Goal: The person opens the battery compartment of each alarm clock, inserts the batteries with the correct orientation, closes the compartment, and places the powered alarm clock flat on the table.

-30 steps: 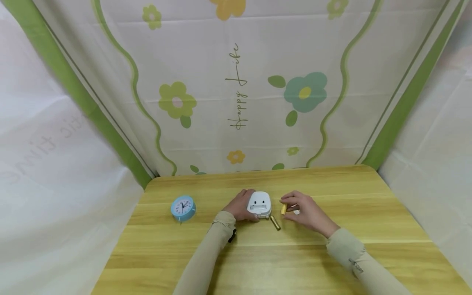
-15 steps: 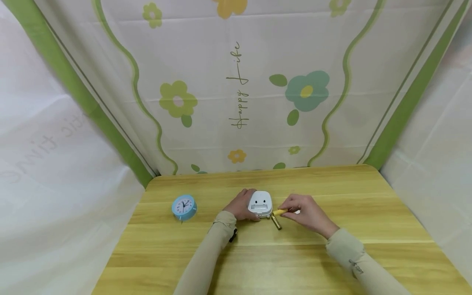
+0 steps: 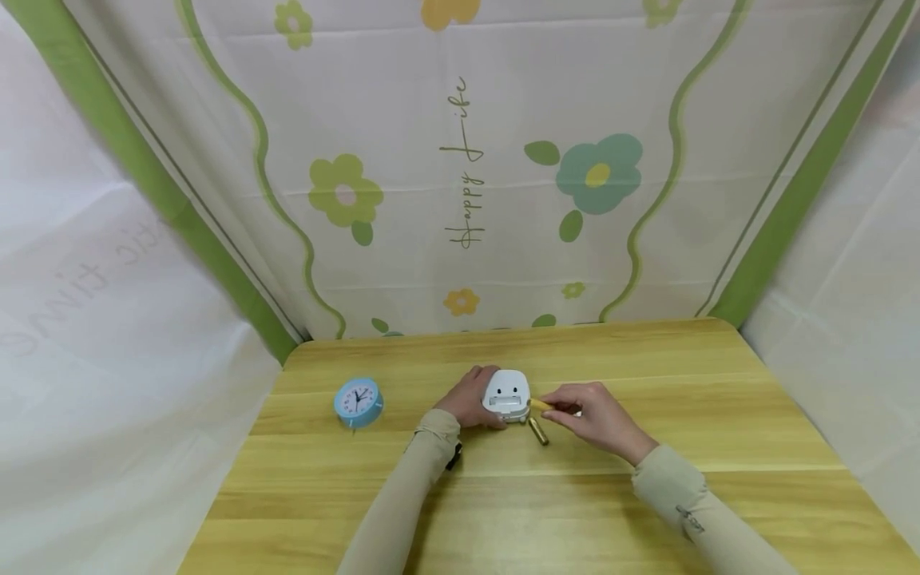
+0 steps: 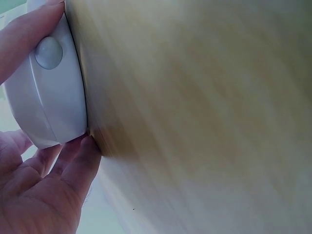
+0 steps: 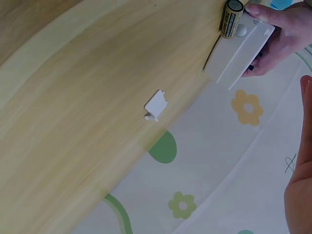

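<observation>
A small white rounded device [image 3: 507, 389] has two dark dots and an uncovered battery slot facing up. My left hand [image 3: 470, 399] grips it from its left side; in the left wrist view the thumb and fingers [image 4: 80, 170] lie on opposite edges of the casing. Between the right hand's [image 3: 592, 415] thumb and fingertips is a gold battery [image 3: 539, 405], held at the device's right edge and partly hidden by the fingers. A second gold battery [image 3: 538, 431] lies on the table just below. The right wrist view shows a small white cover [image 5: 156, 104] on the wood.
To the left a light blue round alarm clock [image 3: 358, 402] stands on the wooden table [image 3: 345, 511]. Flower-printed white cloth [image 3: 402, 263] hangs behind the table's far edge, and more cloth hangs at both sides.
The right hand has moved left, bringing its battery to the device's right edge and turning it from upright to nearly level. The left hand and device stay in place.
</observation>
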Demonstrator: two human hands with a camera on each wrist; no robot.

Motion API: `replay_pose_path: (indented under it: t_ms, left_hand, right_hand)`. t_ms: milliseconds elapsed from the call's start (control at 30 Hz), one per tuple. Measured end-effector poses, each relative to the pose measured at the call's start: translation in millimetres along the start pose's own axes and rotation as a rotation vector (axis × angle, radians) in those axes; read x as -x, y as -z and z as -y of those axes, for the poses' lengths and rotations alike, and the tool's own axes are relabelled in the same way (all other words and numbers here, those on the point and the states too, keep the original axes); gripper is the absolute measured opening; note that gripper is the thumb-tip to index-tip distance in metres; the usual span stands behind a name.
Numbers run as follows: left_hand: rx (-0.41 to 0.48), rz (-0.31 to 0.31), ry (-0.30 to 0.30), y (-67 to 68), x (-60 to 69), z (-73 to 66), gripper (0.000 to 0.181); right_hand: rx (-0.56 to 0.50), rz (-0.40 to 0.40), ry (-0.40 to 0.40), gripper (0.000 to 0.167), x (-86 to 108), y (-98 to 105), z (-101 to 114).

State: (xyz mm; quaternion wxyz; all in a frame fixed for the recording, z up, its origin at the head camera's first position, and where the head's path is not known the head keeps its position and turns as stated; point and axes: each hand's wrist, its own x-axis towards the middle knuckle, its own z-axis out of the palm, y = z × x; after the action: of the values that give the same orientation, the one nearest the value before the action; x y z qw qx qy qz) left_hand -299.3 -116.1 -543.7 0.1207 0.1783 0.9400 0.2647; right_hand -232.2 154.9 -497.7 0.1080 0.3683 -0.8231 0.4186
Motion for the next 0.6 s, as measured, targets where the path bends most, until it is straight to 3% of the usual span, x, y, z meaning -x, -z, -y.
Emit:
replay_pose_path:
  t_ms: [300,600]
  left_hand:
    - [-0.009,0.003,-0.002,6.6,8.2,-9.5,0.107]
    - [0.012,0.003,-0.01,7.6,9.5,-9.3,0.106]
  right_hand:
    - [0.032,0.006,0.046,0.022,-3.3,-3,0]
    - [-0.016,0.024,-0.051,0.017,-11.2,-10,3]
